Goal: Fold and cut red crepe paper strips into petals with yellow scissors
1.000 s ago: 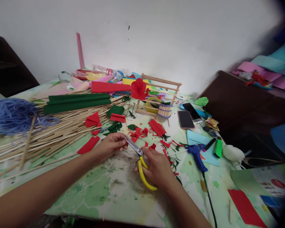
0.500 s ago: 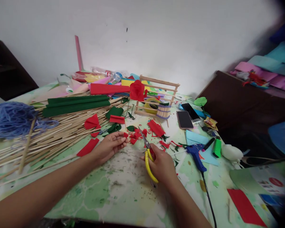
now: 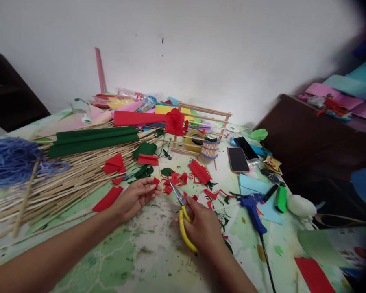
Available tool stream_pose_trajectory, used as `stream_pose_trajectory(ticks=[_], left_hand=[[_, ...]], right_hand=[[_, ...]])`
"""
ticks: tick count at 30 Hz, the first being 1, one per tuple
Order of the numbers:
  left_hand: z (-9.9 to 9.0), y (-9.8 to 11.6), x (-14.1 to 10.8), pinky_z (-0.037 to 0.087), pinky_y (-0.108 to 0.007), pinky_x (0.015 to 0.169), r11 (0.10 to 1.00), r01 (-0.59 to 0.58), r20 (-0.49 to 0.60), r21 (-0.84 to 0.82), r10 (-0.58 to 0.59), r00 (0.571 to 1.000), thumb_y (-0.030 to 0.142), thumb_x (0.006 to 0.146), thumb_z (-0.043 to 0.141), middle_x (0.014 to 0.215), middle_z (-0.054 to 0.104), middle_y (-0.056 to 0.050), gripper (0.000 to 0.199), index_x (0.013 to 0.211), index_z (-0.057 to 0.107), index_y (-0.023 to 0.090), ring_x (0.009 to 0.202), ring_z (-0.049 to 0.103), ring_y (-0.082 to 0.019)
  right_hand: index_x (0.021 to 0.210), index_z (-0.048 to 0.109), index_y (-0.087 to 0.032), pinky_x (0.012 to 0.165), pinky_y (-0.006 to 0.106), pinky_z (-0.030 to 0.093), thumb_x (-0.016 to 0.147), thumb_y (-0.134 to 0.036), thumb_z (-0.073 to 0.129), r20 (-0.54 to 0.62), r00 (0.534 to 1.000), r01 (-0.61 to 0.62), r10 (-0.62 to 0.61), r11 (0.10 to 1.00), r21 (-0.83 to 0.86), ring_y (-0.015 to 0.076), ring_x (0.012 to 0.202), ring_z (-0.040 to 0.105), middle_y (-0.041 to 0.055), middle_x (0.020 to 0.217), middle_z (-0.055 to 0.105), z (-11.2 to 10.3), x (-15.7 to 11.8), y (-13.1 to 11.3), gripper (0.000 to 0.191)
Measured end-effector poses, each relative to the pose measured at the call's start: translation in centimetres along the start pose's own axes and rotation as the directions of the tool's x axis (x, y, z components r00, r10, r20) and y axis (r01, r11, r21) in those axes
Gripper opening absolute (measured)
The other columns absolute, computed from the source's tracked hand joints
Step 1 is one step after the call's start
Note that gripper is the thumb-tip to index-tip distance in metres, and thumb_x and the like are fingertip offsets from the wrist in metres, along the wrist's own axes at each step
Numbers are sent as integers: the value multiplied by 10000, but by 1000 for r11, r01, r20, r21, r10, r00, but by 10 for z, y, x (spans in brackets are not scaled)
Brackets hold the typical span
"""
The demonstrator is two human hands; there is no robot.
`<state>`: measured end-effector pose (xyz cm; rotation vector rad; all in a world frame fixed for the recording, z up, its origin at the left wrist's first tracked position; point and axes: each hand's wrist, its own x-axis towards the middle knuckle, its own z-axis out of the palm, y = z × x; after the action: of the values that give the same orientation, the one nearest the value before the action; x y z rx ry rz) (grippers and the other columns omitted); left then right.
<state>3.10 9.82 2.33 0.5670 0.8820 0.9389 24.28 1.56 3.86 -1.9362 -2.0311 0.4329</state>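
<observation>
Between the thumb and fingertips of my left hand [image 3: 140, 198] is a small red paper piece [image 3: 156, 182]. My right hand [image 3: 201, 223] grips yellow-handled scissors [image 3: 183, 228], whose blades look closed and point up and left toward the red piece without touching it. Beyond the blades lie red paper scraps [image 3: 177, 179] and a folded red strip [image 3: 200, 171]. A red paper flower [image 3: 175, 121] rests against a small wooden stick frame [image 3: 205, 109] farther back.
Thin sticks [image 3: 79, 173], green rolls [image 3: 93, 140] and blue yarn [image 3: 12, 162] cover the left. At the right are a blue glue gun [image 3: 253, 211] with its cord, two phones, including one [image 3: 238, 159] face up, and a green marker [image 3: 281, 199].
The scissors and my right hand have shifted left, closer to my left hand. My left hand has moved slightly left and down in view, still pinching the red piece. The view has tilted a little.
</observation>
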Motion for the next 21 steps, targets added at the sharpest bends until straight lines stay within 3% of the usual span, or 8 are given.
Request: stream_pose_trajectory(ticks=[4, 12, 21], left_hand=[[0, -5, -1, 542, -164, 564, 1000, -5, 71, -11, 6, 997, 68, 753, 669, 731, 697, -66, 97, 812, 616, 123, 597, 654, -104], [12, -12, -9, 525, -140, 596, 986, -77, 100, -149, 92, 991, 127, 553, 844, 612, 641, 10, 241, 726, 677, 126, 564, 587, -63], [14, -15, -14, 517, -135, 610, 988, -106, 136, -115, 121, 983, 150, 533, 858, 659, 669, 0, 268, 740, 689, 124, 606, 598, -73]], right_hand=[[1203, 546, -220, 646, 262, 390, 771, -465, 581, 30, 997, 73, -73, 997, 4, 210, 788, 625, 49, 901, 680, 3, -2, -7, 498], [1272, 498, -200, 739, 328, 427, 758, -552, 564, 19, 991, 136, -135, 990, -42, 246, 855, 595, 84, 938, 631, 3, -6, -14, 626], [1305, 479, -170, 763, 344, 450, 768, -575, 550, 39, 983, 179, -178, 983, -32, 257, 885, 593, 102, 972, 619, 1, -8, -16, 676]])
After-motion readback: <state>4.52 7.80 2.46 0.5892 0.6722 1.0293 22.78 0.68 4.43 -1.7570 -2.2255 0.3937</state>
